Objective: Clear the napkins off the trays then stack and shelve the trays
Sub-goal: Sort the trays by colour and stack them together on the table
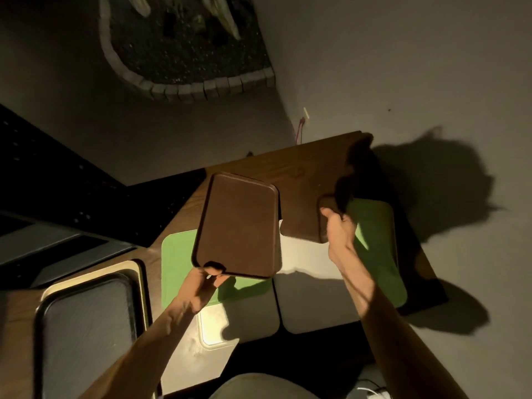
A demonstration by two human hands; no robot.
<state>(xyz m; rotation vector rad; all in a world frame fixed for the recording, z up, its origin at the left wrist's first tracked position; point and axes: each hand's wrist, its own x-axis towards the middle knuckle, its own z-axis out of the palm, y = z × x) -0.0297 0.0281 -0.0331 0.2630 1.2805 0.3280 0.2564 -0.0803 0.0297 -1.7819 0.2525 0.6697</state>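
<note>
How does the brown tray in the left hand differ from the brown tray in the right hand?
The brown tray in the left hand is lifted off the table and shows its whole flat face; the brown tray in the right hand lies low, half hidden behind it. The left hand grips the first at its near corner; the right hand holds the second at its right end. The first is well lit, the second partly in shadow. Both are brown with rounded corners, and no napkin shows on either.

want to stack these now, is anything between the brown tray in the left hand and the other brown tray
Nothing visible lies between them. The left hand holds one brown tray lifted and tilted; the right hand grips the second brown tray just beside it. No napkins show on either.
</note>
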